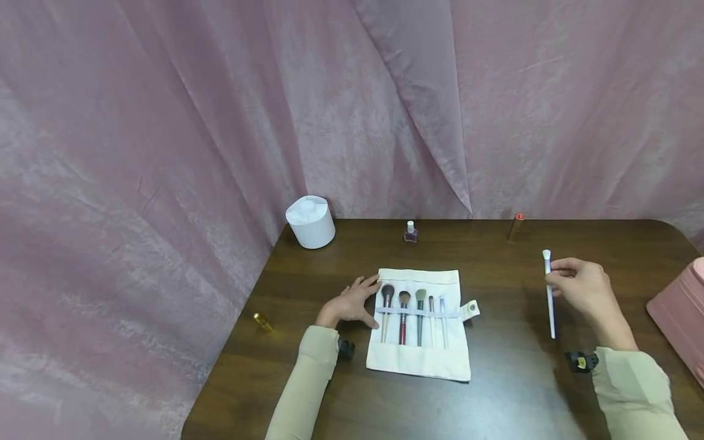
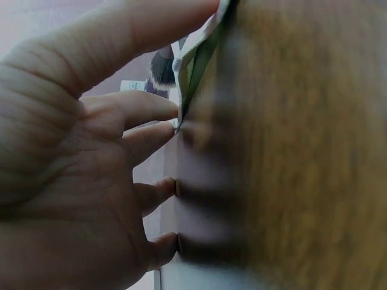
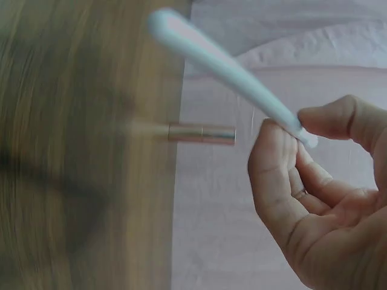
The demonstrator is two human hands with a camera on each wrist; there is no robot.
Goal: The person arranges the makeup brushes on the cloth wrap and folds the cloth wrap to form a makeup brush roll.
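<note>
A white makeup brush is pinched between the thumb and fingers of my right hand, held above the table on the right. The right wrist view shows its pale handle slanting up from the fingertips. A white cloth brush roll lies unrolled in the middle. Several makeup brushes stand side by side under its elastic band, their heads toward the far edge. My left hand rests at the roll's left edge with spread fingers, thumb and fingertips touching the cloth and table.
A white round container stands at the back left, a small dark nail polish bottle at the back middle. A lipstick-like tube stands at the back right. A gold tube lies left; a pink case sits at the right edge.
</note>
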